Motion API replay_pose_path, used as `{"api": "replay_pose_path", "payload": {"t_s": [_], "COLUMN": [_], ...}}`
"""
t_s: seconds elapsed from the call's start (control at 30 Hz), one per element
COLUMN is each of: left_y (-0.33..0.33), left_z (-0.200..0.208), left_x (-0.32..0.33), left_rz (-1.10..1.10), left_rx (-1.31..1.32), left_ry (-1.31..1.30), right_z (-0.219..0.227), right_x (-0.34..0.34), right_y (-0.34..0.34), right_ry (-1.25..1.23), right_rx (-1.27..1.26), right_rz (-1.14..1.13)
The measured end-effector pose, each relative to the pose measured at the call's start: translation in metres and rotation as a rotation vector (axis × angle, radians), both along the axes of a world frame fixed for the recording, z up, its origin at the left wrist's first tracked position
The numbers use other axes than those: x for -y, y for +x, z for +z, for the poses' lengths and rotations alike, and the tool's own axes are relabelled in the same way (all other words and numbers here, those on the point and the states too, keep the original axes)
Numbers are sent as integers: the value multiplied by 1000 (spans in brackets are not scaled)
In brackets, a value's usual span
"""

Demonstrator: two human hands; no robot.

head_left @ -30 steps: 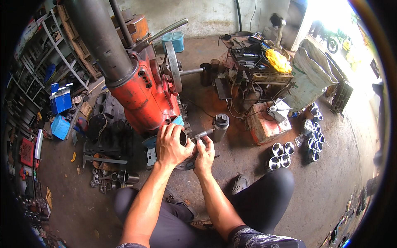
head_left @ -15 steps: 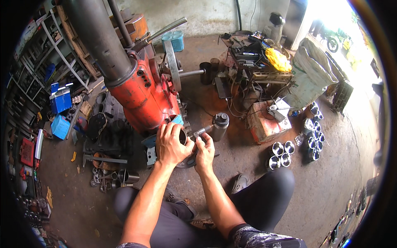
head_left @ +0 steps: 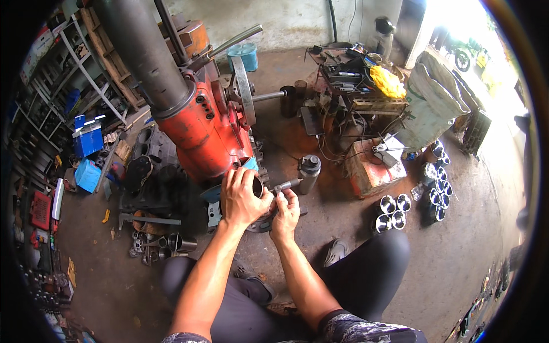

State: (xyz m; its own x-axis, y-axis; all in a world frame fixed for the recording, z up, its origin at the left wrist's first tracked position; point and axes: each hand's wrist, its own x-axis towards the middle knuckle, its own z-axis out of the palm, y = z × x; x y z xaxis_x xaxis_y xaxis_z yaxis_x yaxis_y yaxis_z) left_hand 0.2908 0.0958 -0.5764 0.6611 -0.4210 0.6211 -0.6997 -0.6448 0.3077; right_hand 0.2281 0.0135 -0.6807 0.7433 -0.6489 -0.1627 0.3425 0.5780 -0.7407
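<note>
My left hand point(head_left: 245, 200) is wrapped over a hollow metal cylinder point(head_left: 258, 187), its dark round opening facing right. Just beside it, my right hand point(head_left: 285, 216) pinches a grey micrometer point(head_left: 287, 186) between thumb and fingers. The micrometer's handle end points right, toward a grey bottle point(head_left: 309, 171) standing on the floor. Its other end lies close to the cylinder's edge; whether they touch cannot be made out. Right above my left hand is the lower end of a big red machine point(head_left: 209, 137), with a bit of light blue material next to my fingertips.
A caliper point(head_left: 150, 219) and several metal parts lie left of my legs. Shiny metal cylinders point(head_left: 392, 212) stand in groups at the right, near a worn red-and-white box point(head_left: 372, 168). Behind it is a cluttered tool table point(head_left: 377, 106) with a yellow cloth point(head_left: 388, 82).
The whole view has shifted slightly right. My right fingers have curled in more around the micrometer, which sits a little farther from the bottle. My left hand keeps its grip on the cylinder.
</note>
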Motion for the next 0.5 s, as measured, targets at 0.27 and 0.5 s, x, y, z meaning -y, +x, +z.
{"api": "replay_pose_path", "payload": {"t_s": [0.27,0.5], "left_y": [0,0], "left_z": [1,0], "left_x": [0,1], "left_rz": [-8,-8], "left_rx": [-4,2], "left_ry": [3,3], "right_z": [6,5], "right_x": [17,16], "right_y": [7,6], "right_ry": [-1,11], "right_rx": [-43,-40], "right_rz": [102,96]}}
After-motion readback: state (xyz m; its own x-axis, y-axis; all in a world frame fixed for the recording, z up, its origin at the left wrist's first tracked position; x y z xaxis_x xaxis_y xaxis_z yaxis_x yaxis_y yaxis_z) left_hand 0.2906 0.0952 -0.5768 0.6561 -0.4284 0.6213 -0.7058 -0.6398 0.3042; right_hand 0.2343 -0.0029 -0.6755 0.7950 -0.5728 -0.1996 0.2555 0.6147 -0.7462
